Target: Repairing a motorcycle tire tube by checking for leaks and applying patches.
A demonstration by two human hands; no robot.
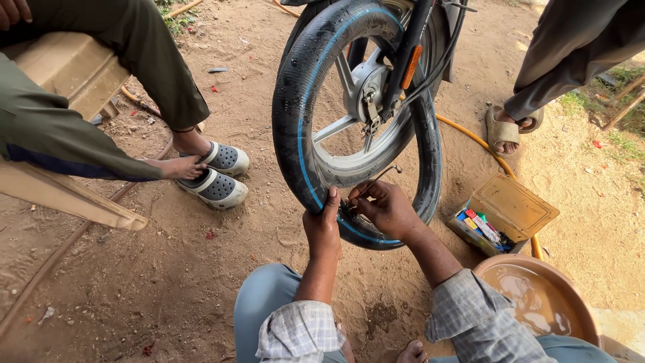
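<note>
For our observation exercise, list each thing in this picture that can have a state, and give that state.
Tyre: on the wheel, wet, gripped at the bottom.
Left hand: clasping the tyre.
Right hand: at the rim, holding a thin metal tool.
Small box: lid open.
Basin: holding muddy water.

Water basin [591, 316], open toolbox [514, 208], hose [470, 138]

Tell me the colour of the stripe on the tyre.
Blue: a thin stripe runs around the black tyre, clearest in the head view.
</note>
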